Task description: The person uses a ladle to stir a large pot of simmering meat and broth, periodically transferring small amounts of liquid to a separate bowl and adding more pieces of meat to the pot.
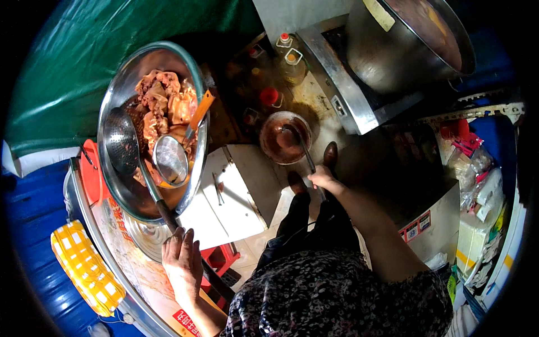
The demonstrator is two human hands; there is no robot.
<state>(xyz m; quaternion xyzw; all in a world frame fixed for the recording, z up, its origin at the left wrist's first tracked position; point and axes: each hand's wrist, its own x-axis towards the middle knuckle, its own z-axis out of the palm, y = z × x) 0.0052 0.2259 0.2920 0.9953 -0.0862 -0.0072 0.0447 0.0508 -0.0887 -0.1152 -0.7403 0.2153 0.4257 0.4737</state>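
Observation:
My left hand is closed around the dark handle of a long perforated skimmer. The skimmer's round head rests inside a large steel basin, against its left side. Reddish-brown pieces of cooked meat fill much of the basin. A small mesh strainer with an orange handle lies on the meat. My right hand grips the thin handle of a ladle. The ladle's end reaches into a round bowl of brown liquid standing low in front of my feet; its scoop shows only partly.
A tall steel pot stands on a metal stove at the far right. Several oil bottles are behind the bowl. A white box is right of the basin. A yellow checked bundle lies left; plastic bags are right.

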